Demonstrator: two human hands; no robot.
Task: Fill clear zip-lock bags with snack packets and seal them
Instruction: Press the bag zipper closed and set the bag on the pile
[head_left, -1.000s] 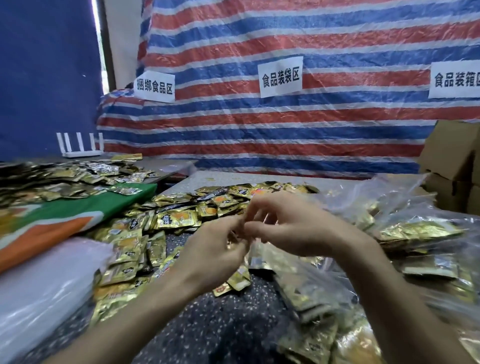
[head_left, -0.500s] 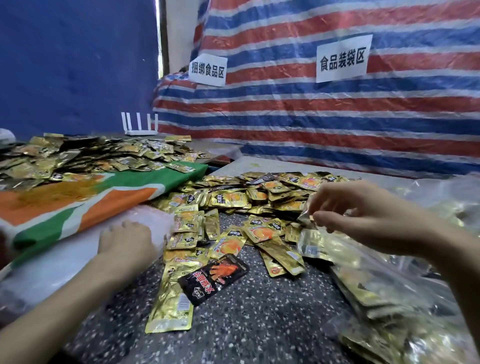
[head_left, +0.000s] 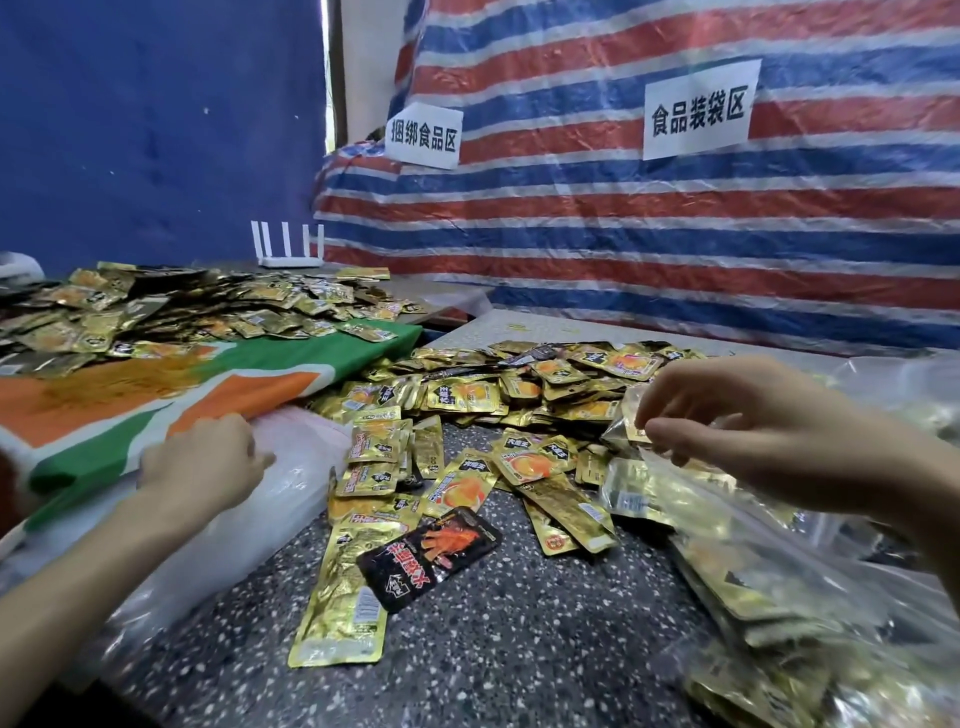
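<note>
Left hand (head_left: 202, 462) off filled bag (head_left: 737, 551), onto stack (head_left: 296, 488)

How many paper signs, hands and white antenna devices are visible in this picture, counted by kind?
Paper signs: 2
Hands: 2, the left hand and the right hand
White antenna device: 1
Total: 5

Left hand (head_left: 202, 462) blurred, its fingers (head_left: 260, 458) indistinct; filled zip-lock bag (head_left: 769, 582) cut off bottom right
</note>
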